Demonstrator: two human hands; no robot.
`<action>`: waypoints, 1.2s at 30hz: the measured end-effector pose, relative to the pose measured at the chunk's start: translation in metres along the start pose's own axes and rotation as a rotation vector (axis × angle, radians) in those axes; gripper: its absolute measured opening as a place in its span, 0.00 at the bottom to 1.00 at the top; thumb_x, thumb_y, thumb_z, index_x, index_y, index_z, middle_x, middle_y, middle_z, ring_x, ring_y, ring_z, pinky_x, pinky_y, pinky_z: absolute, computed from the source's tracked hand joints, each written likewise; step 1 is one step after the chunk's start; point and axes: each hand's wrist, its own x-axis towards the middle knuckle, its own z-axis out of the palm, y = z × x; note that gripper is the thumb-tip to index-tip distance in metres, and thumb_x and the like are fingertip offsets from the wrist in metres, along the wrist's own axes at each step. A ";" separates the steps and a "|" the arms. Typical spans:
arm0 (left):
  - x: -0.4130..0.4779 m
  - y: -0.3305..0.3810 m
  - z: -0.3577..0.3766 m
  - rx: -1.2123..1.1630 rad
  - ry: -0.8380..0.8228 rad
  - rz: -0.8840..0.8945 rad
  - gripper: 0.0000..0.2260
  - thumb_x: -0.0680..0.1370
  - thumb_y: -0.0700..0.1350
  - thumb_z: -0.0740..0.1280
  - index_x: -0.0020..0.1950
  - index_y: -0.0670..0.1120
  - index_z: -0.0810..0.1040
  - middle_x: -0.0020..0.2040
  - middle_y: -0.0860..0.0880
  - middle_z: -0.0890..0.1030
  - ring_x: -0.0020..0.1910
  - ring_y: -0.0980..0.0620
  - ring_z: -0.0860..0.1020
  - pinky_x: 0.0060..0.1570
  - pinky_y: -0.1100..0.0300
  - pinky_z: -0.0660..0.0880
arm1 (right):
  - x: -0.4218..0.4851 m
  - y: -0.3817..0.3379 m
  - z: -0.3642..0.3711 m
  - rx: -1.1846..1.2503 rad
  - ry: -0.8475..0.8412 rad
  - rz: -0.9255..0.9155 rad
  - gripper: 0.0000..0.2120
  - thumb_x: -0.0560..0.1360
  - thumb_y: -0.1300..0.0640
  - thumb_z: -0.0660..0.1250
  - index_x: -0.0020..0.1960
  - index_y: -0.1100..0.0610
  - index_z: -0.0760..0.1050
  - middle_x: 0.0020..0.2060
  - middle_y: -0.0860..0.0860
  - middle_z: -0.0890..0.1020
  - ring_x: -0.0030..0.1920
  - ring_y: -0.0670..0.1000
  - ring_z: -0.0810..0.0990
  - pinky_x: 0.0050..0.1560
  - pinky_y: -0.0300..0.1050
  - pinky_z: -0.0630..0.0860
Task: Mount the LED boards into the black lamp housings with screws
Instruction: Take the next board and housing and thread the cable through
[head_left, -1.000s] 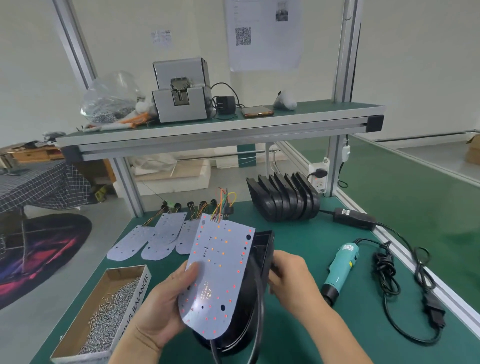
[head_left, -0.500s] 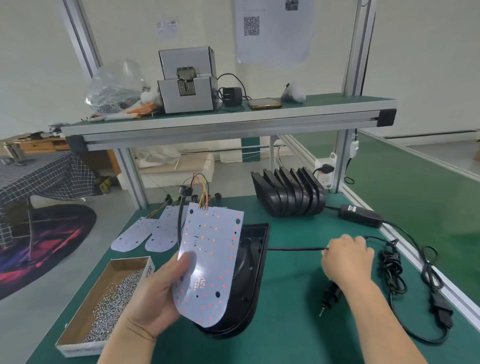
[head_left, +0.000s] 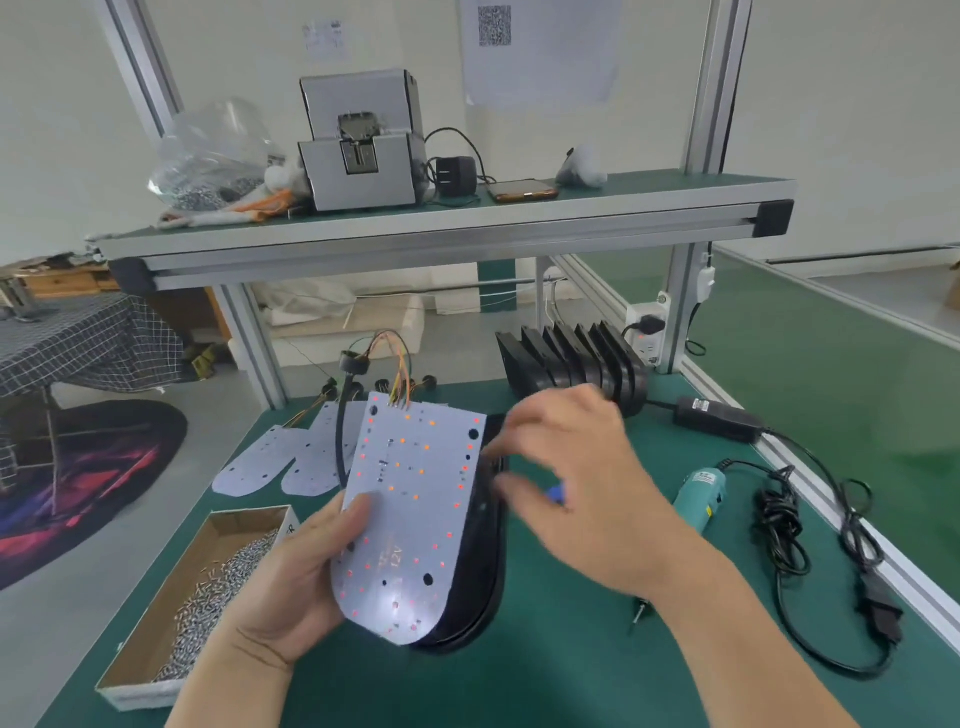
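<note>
Left hand (head_left: 301, 571) is low at centre-left, palm up, fingers cupped behind the LED board (head_left: 415, 499) and thumb (head_left: 358, 512) pressed flat on its face, gripping it tilted upright. The left forearm (head_left: 223, 691) enters from the bottom edge. Right hand (head_left: 582, 478) hovers just right of the board, back of the hand up, fingers spread toward it and blurred; whether it holds anything is unclear. The right forearm (head_left: 727, 623) angles in from bottom right.

Screw box (head_left: 240, 526) lies left of the LED board (head_left: 415, 499), housings (head_left: 571, 364) behind, screwdriver (head_left: 702, 493) right.
</note>
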 end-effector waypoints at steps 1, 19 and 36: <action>0.000 0.000 0.002 0.017 -0.007 0.000 0.18 0.80 0.46 0.58 0.65 0.44 0.81 0.62 0.41 0.82 0.58 0.43 0.83 0.50 0.52 0.82 | 0.001 -0.006 0.006 -0.086 -0.136 -0.068 0.08 0.74 0.52 0.69 0.52 0.47 0.82 0.51 0.44 0.77 0.56 0.52 0.69 0.61 0.49 0.63; 0.000 0.015 0.034 0.368 -0.089 0.040 0.18 0.73 0.50 0.70 0.57 0.38 0.84 0.56 0.35 0.84 0.52 0.39 0.84 0.49 0.51 0.82 | 0.052 0.009 0.008 -0.189 -0.274 0.286 0.05 0.76 0.56 0.65 0.48 0.49 0.79 0.37 0.43 0.68 0.52 0.55 0.69 0.55 0.49 0.66; -0.007 0.021 0.026 0.204 0.077 0.215 0.14 0.73 0.50 0.71 0.55 0.45 0.87 0.52 0.42 0.86 0.48 0.45 0.86 0.43 0.54 0.83 | 0.011 0.047 0.044 0.242 -0.150 0.214 0.09 0.75 0.62 0.55 0.42 0.52 0.69 0.34 0.46 0.78 0.32 0.45 0.74 0.34 0.45 0.73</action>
